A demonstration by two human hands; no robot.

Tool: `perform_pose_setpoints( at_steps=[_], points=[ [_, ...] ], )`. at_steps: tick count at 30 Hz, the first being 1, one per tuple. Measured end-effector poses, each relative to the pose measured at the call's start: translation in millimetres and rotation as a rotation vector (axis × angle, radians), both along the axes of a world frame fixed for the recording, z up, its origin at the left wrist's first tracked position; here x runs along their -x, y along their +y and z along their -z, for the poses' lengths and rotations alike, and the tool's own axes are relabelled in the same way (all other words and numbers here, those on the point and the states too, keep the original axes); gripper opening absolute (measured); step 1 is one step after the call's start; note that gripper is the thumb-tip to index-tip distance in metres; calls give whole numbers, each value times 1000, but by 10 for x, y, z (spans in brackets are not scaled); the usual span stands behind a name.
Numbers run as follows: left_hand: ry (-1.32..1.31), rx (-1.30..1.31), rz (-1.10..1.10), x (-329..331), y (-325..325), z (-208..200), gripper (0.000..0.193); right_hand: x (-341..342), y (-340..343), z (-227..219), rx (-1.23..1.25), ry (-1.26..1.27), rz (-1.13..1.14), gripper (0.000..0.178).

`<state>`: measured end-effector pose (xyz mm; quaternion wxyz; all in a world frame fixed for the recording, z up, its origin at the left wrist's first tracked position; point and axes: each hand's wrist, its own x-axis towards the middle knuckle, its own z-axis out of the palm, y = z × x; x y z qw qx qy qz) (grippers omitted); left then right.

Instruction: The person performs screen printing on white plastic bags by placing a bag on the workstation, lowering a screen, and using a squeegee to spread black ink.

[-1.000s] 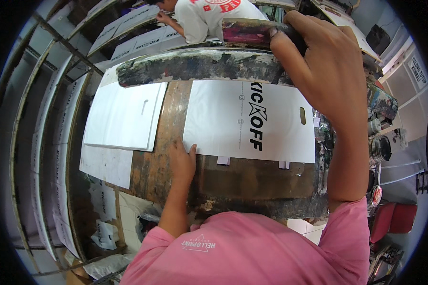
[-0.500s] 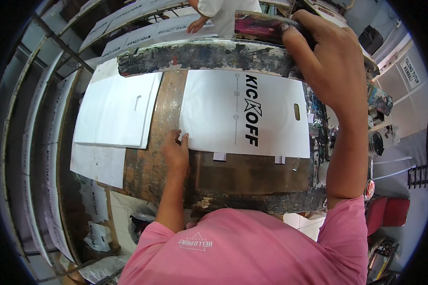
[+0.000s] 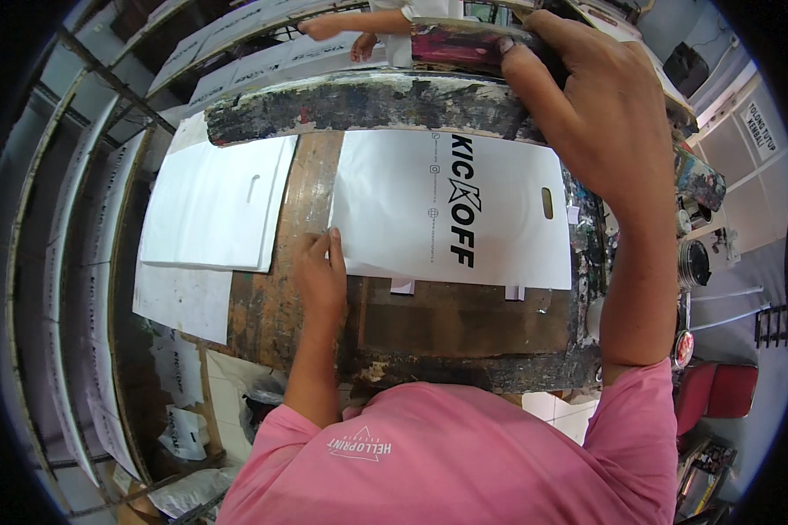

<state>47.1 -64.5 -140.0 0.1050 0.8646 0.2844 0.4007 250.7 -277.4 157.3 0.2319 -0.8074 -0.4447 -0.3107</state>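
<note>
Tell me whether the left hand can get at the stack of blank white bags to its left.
Probably yes: the left hand rests on the printed bag's corner, and the blank stack lies close beside it with only bare table between.

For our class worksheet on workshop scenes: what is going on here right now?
A person in a pink shirt stands at a paint-stained wooden table. The left hand presses the edge of a white printed bag lying flat. The right hand grips a paint-crusted frame lifted above it. Blank white bags lie stacked alongside.
</note>
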Motion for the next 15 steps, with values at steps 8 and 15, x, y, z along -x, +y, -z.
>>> perform_pose_setpoints(
  at_steps=[8, 15],
  points=[
    [-325, 823, 183, -424, 190, -612, 47, 120, 42, -99, -19, -67, 37, 39],
    [-595, 1105, 155, -210, 593, -285, 38, 75, 86, -110, -15, -53, 31, 37]
  ],
)
